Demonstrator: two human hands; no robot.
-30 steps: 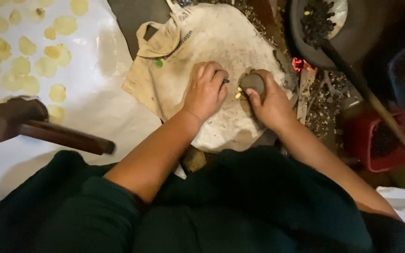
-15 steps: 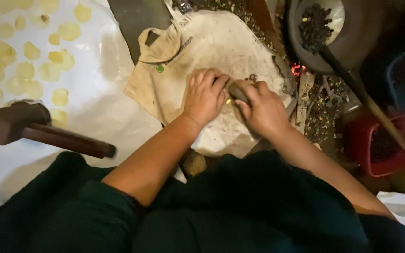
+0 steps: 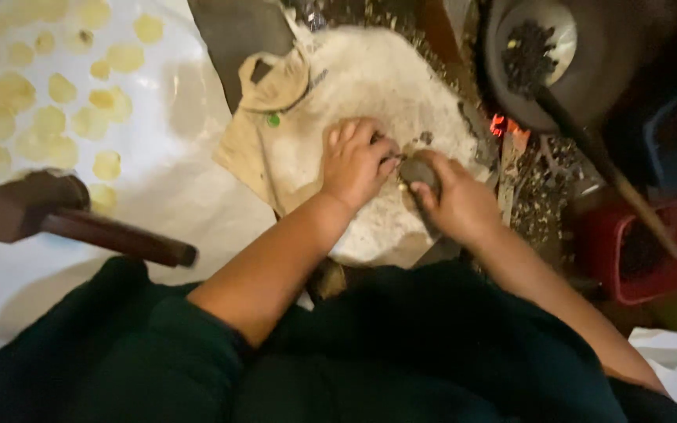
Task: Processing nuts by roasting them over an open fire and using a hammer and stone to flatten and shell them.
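My right hand [image 3: 452, 200] grips a small dark rounded stone [image 3: 418, 170] and holds it against a pale, dusty flat slab [image 3: 370, 86]. My left hand [image 3: 356, 160] rests palm-down on the slab beside it, its fingertips touching something small right next to the stone; what lies under them is hidden. A beige cloth [image 3: 264, 145] hangs over the slab's left side.
A dark wooden mallet [image 3: 56, 215] lies on a white sheet [image 3: 174, 196] at left, with several flat yellow discs [image 3: 107, 164] spread above it. A dark pan [image 3: 542, 55] of black bits with a long handle is top right, glowing embers [image 3: 499, 125] beside it, a red container [image 3: 644, 251] at right.
The stone in my right hand has come down and left to meet my left fingertips. My left hand stayed on the slab.
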